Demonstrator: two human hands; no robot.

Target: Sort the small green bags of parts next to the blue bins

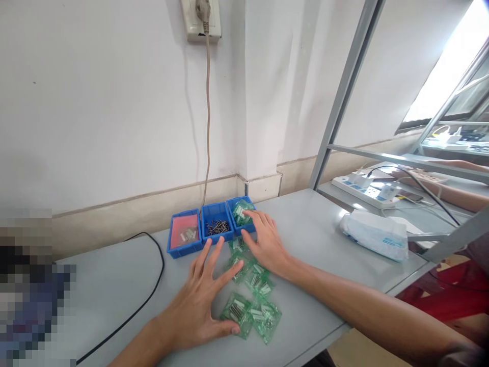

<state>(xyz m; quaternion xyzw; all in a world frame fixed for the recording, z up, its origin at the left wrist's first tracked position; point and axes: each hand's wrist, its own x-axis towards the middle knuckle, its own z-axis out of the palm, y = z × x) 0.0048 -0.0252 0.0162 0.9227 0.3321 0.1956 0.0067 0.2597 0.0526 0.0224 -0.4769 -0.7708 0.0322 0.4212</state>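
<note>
My left hand (206, 298) is spread over the table, its thumb at a small green-tinted clear bag (236, 309) of metal pins and white pieces. Several similar bags (266, 317) lie between my hands. My right hand (267, 242) reaches to the right blue bin (250, 229), which contains more green bags (242, 211); its fingers are apart, with the fingertips near those bags. The middle blue bin (217, 208) holds loose dark screws or pins (218, 227). In the left blue bin (185, 251) are a pink sheet (179, 227) and a few whitish pieces (188, 234).
A black cable (153, 295) curves along the table's left. A wall socket (200, 20) has a beige cord hanging behind the bins. On the right are a white-blue soft pack (374, 235), a grey metal frame (344, 76), power strips (367, 191) and another person's arm (454, 186).
</note>
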